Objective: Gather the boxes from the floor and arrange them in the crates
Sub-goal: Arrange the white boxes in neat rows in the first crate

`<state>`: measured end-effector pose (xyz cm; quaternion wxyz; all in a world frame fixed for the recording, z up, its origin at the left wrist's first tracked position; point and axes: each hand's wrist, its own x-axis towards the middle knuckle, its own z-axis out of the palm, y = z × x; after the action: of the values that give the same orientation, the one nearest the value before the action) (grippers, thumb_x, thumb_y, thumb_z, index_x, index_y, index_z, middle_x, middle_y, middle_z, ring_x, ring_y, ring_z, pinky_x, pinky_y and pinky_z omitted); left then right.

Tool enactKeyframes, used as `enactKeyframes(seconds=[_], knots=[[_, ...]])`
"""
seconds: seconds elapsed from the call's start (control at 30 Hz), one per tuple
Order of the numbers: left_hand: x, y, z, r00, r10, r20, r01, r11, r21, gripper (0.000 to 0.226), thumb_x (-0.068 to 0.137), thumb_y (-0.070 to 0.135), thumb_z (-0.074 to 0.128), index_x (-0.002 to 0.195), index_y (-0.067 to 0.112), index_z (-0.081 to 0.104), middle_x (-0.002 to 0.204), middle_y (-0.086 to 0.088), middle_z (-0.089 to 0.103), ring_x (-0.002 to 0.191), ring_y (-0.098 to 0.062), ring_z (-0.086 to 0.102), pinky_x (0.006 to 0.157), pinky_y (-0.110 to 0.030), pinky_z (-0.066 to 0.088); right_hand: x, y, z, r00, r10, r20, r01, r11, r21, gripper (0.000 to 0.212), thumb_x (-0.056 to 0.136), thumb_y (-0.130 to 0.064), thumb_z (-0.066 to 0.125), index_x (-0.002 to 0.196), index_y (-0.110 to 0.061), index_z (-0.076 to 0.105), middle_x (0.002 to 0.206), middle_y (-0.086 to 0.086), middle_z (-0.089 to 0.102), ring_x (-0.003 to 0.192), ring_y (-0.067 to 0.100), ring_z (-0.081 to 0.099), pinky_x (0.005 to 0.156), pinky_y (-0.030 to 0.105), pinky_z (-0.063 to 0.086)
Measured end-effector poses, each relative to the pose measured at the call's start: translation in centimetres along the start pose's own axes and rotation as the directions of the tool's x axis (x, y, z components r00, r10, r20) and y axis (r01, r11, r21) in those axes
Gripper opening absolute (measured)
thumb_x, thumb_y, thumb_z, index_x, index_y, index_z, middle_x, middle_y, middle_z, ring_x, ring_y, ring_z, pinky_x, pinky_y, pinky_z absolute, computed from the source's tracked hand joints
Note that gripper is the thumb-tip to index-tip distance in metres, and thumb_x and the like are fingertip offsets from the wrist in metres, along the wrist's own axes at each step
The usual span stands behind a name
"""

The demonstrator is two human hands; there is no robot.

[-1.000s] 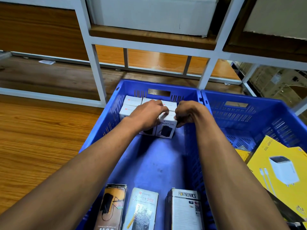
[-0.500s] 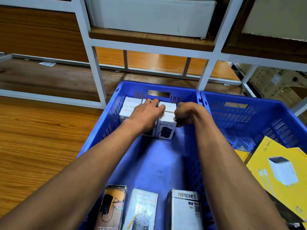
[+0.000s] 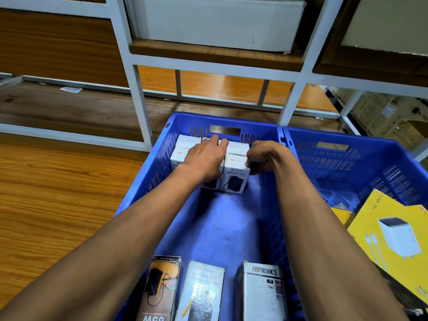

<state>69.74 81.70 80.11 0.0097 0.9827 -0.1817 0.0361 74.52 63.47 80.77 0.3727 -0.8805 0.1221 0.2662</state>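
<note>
Nearest the camera, three boxes are lying side by side along the near end of the left blue crate (image 3: 148, 195): a dark box with an orange picture (image 3: 159, 288), a pale box (image 3: 201, 293) in the middle, and a white box with black lettering (image 3: 261, 295) on the right. To the right, a large yellow box (image 3: 393, 235) showing a white charger is leaning inside the right blue crate (image 3: 361, 149), which is standing tight against the left one.

Both bare forearms are reaching forward over the left crate's bare floor. At its far end a cluster of small white boxes (image 3: 236, 174) is sitting in rows against the far wall, towards the left corner. The left hand (image 3: 206, 158) is lying palm down across the middle of the cluster, its fingers straight and spread over the box tops, pressing rather than gripping. The right hand (image 3: 264, 158) is sitting at the right edge of the cluster, its fingers curled under in a loose fist against the side of the front right box; whether they are actually pinching that box cannot be told.

Beyond the crates, the wooden floor (image 3: 51, 205) is running under a white metal shelf frame (image 3: 139, 93), and a large white carton (image 3: 220, 22) is sitting on the wooden shelf above.
</note>
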Motion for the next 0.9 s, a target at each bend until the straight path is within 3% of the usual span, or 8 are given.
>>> enactKeyframes(seconds=[0.1,0.17,0.27,0.33,0.47,0.6,0.77,0.9], knots=[[-0.1,-0.2,-0.2,1.000,0.020,-0.013,-0.020,0.998,-0.055,0.074,0.074,0.043,0.093,0.120,0.015,0.042,0.123,-0.011,0.052,0.109,-0.037,0.059,0.072,-0.041,0.042,-0.9,-0.5,0.4,0.999,-0.021,-0.027,0.023,0.997,0.074,0.024,0.092,0.012,0.036,0.098,0.002,0.057,0.092,0.024,0.065,0.088,0.034,0.066,0.094,0.050,0.059],[-0.2,-0.3,-0.6,0.999,0.031,-0.012,-0.032,0.995,-0.096,0.061,0.077,0.046,0.089,0.113,0.018,0.048,0.117,-0.009,0.059,0.105,-0.037,0.061,0.071,-0.039,0.043,-0.9,-0.4,0.4,0.998,-0.018,-0.064,0.024,0.995,0.095,0.028,0.088,0.011,0.031,0.096,-0.001,0.055,0.089,0.021,0.059,0.083,0.030,0.057,0.081,0.042,0.056],[-0.1,-0.4,-0.9,0.993,0.093,0.068,-0.073,0.964,-0.256,0.034,0.081,0.046,0.085,0.089,0.023,0.061,0.090,0.000,0.067,0.088,-0.026,0.065,0.068,-0.037,0.048,-0.7,-0.5,0.1,0.994,-0.008,-0.111,0.018,0.996,0.092,0.028,0.088,0.007,0.031,0.097,-0.002,0.056,0.083,0.019,0.061,0.080,0.030,0.060,0.073,0.043,0.054],[-0.3,-0.1,-0.8,0.970,0.189,0.153,-0.115,0.912,-0.394,0.036,0.081,0.048,0.085,0.078,0.020,0.063,0.070,0.004,0.066,0.069,-0.013,0.060,0.062,-0.031,0.047,-0.6,-0.7,-0.1,0.991,-0.017,-0.131,0.030,0.994,0.101,0.029,0.084,0.005,0.034,0.099,-0.001,0.057,0.087,0.021,0.061,0.082,0.033,0.061,0.080,0.048,0.057],[-1.5,2.3,-0.9,0.892,0.367,0.265,-0.190,0.835,-0.517,0.042,0.087,0.056,0.077,0.077,0.019,0.062,0.066,0.003,0.063,0.060,-0.012,0.051,0.063,-0.034,0.047,1.9,-0.2,-1.1,0.980,-0.089,-0.178,0.104,0.992,0.078,0.035,0.068,-0.005,0.041,0.099,-0.003,0.056,0.091,0.022,0.062,0.078,0.035,0.062,0.085,0.054,0.059],[-2.9,6.0,-0.6,0.693,0.522,0.498,-0.086,0.745,-0.662,0.039,0.097,0.046,0.072,0.091,0.008,0.071,0.077,-0.006,0.069,0.062,-0.016,0.059,0.066,-0.035,0.059,-0.3,-0.3,-0.6,0.968,-0.090,-0.233,0.106,0.993,0.056,0.019,0.081,0.000,0.046,0.099,-0.003,0.052,0.094,0.015,0.053,0.077,0.026,0.054,0.062,0.037,0.048],[-5.3,8.8,0.4,0.393,0.597,0.699,0.054,0.744,-0.666,0.038,0.095,0.039,0.077,0.112,0.005,0.076,0.092,-0.004,0.073,0.086,-0.023,0.068,0.083,-0.039,0.065,-3.5,-1.6,-0.6,0.967,-0.105,-0.231,0.100,0.994,-0.035,0.009,0.096,-0.003,0.045,0.102,-0.004,0.051,0.085,0.017,0.056,0.066,0.029,0.055,0.057,0.038,0.044],[-6.4,9.4,0.4,0.323,0.611,0.723,-0.008,0.765,-0.644,0.035,0.089,0.038,0.084,0.111,0.012,0.078,0.098,-0.003,0.075,0.088,-0.017,0.068,0.091,-0.042,0.064,-3.4,-1.7,-0.4,0.971,-0.110,-0.212,0.105,0.994,-0.036,0.032,0.098,-0.009,0.052,0.129,-0.002,0.050,0.106,0.017,0.054,0.079,0.028,0.056,0.061,0.040,0.045]])
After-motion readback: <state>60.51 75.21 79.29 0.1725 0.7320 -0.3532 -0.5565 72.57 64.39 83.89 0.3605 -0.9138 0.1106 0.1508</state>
